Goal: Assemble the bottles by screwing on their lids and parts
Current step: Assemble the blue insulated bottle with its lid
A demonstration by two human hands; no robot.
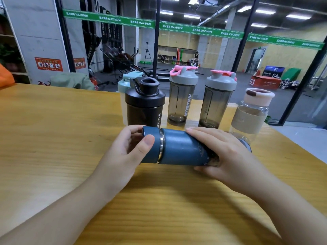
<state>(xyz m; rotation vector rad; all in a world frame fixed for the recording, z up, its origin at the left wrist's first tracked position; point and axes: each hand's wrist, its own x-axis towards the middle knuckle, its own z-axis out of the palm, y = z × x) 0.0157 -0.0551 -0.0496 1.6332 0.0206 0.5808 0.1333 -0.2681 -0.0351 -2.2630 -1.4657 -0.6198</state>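
Note:
A dark blue bottle (pixel 182 147) lies sideways just above the wooden table (pixel 53 138), held between both hands. My left hand (pixel 127 152) grips its blue lid (pixel 150 137) at the left end, thumb on top. A thin metal ring shows between the lid and the body. My right hand (pixel 223 156) is wrapped around the bottle's right half and hides its base. Behind stand a black shaker (pixel 145 103), two smoky shakers with grey and pink lids (pixel 182 96) (pixel 217 99), a clear bottle with a pink lid (pixel 251 112) and a pale bottle with a mint lid (pixel 126 82), all upright with lids on.
The table's far edge runs just behind the row of bottles, and its right edge falls off beside the clear bottle. A glass wall with black frames (pixel 156 38) stands beyond. An orange object (pixel 5 76) shows at the far left.

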